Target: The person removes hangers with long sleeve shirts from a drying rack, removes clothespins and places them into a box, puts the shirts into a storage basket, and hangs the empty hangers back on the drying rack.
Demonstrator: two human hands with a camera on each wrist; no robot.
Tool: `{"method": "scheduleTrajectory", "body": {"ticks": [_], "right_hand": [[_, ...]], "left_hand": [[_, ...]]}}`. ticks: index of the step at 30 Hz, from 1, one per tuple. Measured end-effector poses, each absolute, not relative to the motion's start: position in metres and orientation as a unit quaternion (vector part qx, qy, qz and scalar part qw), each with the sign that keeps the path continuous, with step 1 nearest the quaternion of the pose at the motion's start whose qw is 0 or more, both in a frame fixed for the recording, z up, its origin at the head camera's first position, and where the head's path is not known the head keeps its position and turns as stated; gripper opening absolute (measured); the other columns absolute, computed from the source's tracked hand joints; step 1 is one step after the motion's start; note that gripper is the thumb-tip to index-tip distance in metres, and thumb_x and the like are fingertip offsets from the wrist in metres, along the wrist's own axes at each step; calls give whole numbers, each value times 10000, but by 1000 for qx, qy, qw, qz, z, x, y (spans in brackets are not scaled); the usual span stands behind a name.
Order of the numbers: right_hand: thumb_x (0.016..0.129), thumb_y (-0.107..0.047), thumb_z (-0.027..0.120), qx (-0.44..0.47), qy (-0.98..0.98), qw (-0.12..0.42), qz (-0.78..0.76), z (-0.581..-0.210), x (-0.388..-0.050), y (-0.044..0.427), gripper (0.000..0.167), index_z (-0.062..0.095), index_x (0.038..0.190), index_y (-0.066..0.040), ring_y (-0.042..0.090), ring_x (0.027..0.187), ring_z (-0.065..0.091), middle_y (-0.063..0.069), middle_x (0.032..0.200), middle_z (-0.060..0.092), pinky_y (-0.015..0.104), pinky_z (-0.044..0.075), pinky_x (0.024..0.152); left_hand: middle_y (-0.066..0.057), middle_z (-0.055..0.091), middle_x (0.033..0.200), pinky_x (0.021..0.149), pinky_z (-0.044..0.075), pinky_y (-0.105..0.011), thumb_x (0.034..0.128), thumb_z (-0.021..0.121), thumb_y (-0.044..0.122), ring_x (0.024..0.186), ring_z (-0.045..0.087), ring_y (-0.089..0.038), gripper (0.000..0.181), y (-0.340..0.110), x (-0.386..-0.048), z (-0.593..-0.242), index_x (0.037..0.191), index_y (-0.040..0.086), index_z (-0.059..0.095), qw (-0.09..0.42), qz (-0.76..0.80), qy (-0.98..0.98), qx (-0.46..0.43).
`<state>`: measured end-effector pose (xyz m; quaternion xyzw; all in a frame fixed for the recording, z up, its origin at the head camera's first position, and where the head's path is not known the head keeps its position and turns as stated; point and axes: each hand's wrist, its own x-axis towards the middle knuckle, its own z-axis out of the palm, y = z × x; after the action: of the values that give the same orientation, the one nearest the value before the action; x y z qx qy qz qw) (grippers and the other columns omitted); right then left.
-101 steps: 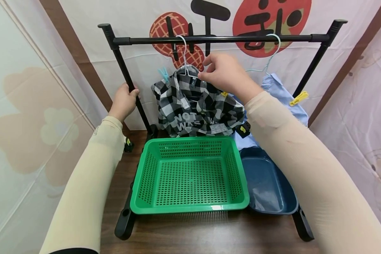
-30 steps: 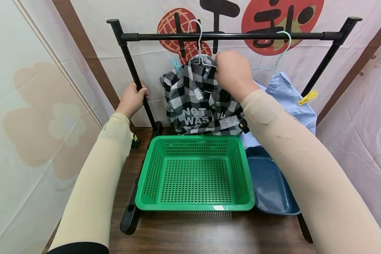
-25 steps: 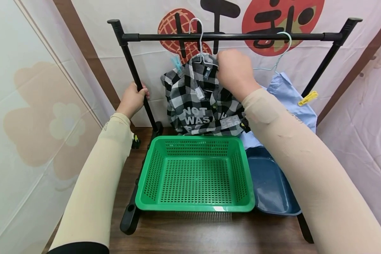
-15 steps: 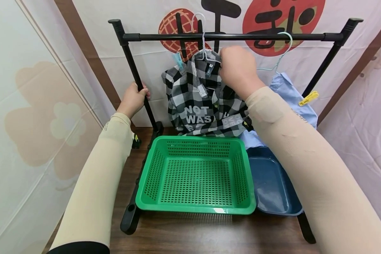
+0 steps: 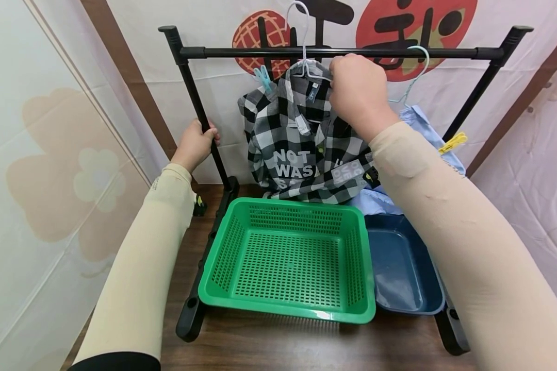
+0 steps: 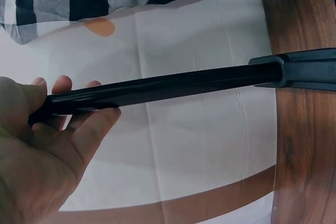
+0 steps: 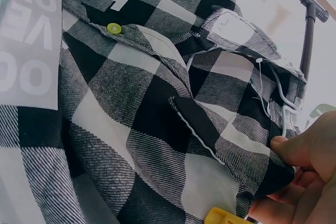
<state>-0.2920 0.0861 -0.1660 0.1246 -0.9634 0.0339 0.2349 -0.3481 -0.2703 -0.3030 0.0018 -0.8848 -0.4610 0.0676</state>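
Right now the clothes rack [image 5: 260, 52] spans the scene, its black bar running across and its side posts standing on the wooden table [image 5: 306, 350]. Up front of the bar hangs the checked shirt [image 5: 288, 123], black and white, its lower edge just behind the basket and its weight apparently taken by the hand at its shoulder. And the green basket [image 5: 288, 310] sits squarely between the rack's feet, below the shirt, with the blue tub [image 5: 396, 273] tucked in beside it. Over on the person's right, a light blue garment [image 5: 373, 201] hangs partly behind the arm.

To the hands! The right hand [image 5: 359, 93] is clamped on the shirt's shoulder, thumb on one side and fingers on the other, close to the hanger inside, probably so cloth and wire move as one. The left hand [image 5: 195, 144] is wrapped round the post, thumb and fingers on opposite sides, likely steadying the frame.

Look at the white hanger [image 5: 304, 41]: its hook tip stands above the bar, so it seems unhooked. A blue clip [image 5: 262, 77] sits at the shirt's far shoulder, presumably to stop slipping; a yellow clip [image 5: 454, 142] grips the light blue garment.
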Motion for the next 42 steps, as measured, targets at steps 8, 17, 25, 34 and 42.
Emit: {"method": "scheduleTrajectory", "body": {"ticks": [8, 17, 25, 34, 42], "right_hand": [[1027, -101, 479, 130, -962, 238, 30, -160, -285, 91, 277, 684, 1195, -21, 376, 1007, 651, 194, 1118, 687, 540, 549, 788], [1056, -121, 472, 125, -956, 263, 42, -150, -283, 102, 323, 656, 1296, -6, 399, 1075, 641, 215, 1187, 674, 565, 541, 833], [1065, -123, 472, 129, -949, 282, 53, -149, -278, 112, 341, 634, 1344, -12, 419, 1077, 635, 219, 1231, 662, 575, 530, 828], [1068, -139, 458, 122, -946, 293, 57, -146, -273, 124, 374, 605, 1391, -22, 447, 1126, 621, 238, 1285, 647, 591, 528, 836], [1066, -134, 466, 138, -950, 272, 59, -150, -267, 128, 354, 619, 1355, 3, 427, 1132, 623, 244, 1248, 650, 574, 519, 865]], "left_hand": [[-98, 619, 1105, 853, 496, -333, 1105, 452, 272, 1117, 656, -319, 173, -271, -349, -305, 1120, 106, 498, 70, -457, -887, 1], [-95, 615, 1116, 887, 500, -341, 1105, 451, 278, 1130, 658, -322, 185, -272, -348, -306, 1144, 101, 486, 71, -451, -890, 3], [-108, 625, 1116, 901, 514, -342, 1103, 458, 279, 1093, 669, -290, 197, -272, -351, -307, 1160, 93, 491, 75, -449, -890, 1], [-105, 625, 1111, 919, 520, -358, 1102, 466, 277, 1108, 670, -308, 188, -271, -350, -307, 1142, 97, 502, 73, -450, -890, -4], [-110, 624, 1133, 911, 518, -354, 1103, 460, 290, 1124, 665, -311, 197, -271, -348, -306, 1145, 102, 503, 68, -451, -890, -2]]}}
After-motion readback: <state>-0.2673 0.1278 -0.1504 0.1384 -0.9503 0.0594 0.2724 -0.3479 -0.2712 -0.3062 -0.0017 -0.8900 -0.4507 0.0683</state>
